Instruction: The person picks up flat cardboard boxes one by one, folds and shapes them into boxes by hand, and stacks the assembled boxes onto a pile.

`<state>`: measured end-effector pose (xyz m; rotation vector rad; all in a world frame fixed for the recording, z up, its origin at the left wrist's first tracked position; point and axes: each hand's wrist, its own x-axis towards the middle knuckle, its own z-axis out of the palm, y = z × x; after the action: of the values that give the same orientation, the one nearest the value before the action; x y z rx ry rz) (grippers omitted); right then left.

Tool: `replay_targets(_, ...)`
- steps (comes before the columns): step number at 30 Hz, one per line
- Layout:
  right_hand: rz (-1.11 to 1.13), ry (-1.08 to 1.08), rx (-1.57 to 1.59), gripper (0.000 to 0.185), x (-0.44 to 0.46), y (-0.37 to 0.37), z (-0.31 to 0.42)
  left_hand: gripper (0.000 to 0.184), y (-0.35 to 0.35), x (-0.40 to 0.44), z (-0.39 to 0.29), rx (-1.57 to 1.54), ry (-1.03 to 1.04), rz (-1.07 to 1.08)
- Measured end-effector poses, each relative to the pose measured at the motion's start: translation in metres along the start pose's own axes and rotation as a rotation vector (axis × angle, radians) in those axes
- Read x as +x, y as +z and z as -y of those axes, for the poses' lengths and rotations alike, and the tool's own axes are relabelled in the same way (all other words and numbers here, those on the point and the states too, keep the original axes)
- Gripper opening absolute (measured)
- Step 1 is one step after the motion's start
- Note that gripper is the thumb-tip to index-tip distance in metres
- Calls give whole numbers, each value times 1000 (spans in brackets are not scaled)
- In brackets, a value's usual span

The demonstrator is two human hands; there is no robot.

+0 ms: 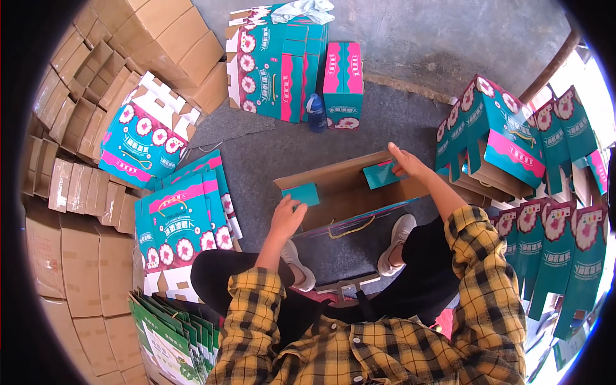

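Note:
Between my feet stands a cardboard carton (pixel 350 196) with its top open, brown inside and teal outside. A yellow cord handle (pixel 351 228) hangs on its near side. Two small teal end flaps lean inward, a left flap (pixel 301 195) and a right flap (pixel 383 174). My left hand (pixel 287 217) is at the left end, its fingers slightly bent and touching the left flap. At the far right corner, my right hand (pixel 409 162) has its thumb raised and its fingers against the right flap. Neither hand appears to grip anything.
Flat printed cartons (pixel 183 215) lie stacked at left, below another carton stack (pixel 144 138). Brown boxes (pixel 77 256) line the far left. Ahead stand more cartons (pixel 282 70), a blue bottle (pixel 316 114) and a closed carton (pixel 343 86). Several assembled cartons (pixel 494 138) fill the right.

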<state>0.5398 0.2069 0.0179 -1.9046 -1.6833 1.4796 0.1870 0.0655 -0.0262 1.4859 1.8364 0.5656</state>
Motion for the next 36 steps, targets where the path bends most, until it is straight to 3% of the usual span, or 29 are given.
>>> replay_targets(8,195,-9,73,93,-1,-18,-3,44,-12,9,14,-199,-4,-3)
replay_targets(10,303,8,-49,86,2,-22,-6,45,-24,7,8,-224,-208,60)
replay_targets(11,300,10,-46,86,6,-21,-10,45,-26,6,8,-222,-206,64)
replay_targets(13,217,-252,-318,81,16,-20,-16,51,-27,3,6,-108,-162,-62)
replay_targets(16,262,-328,-366,76,27,-24,-14,56,-19,9,23,-210,-65,22)
replay_targets(19,300,-217,-170,70,21,-28,-1,51,-22,5,11,-196,-70,30)
replay_targets(23,355,-168,-245,64,29,-26,4,50,-20,8,9,-199,-50,149)
replay_targets(25,336,-487,-423,61,37,-22,0,47,-21,4,0,-117,-73,110)
replay_targets(26,335,-485,-421,61,30,-21,8,47,-20,4,0,-116,-72,112)
replay_targets(28,392,-195,-268,61,5,-16,33,44,-19,2,-1,-111,-86,65)
replay_targets(31,250,-122,-81,64,3,-7,32,42,-23,-3,-9,-93,-126,56)
replay_targets(34,244,9,115,67,11,-9,28,43,-20,-2,1,-143,-66,46)
replay_targets(35,250,9,108,67,14,-11,26,43,-21,-2,0,-148,-72,42)
replay_targets(36,323,-119,-146,66,18,-13,23,43,-21,-3,-2,-155,-100,48)
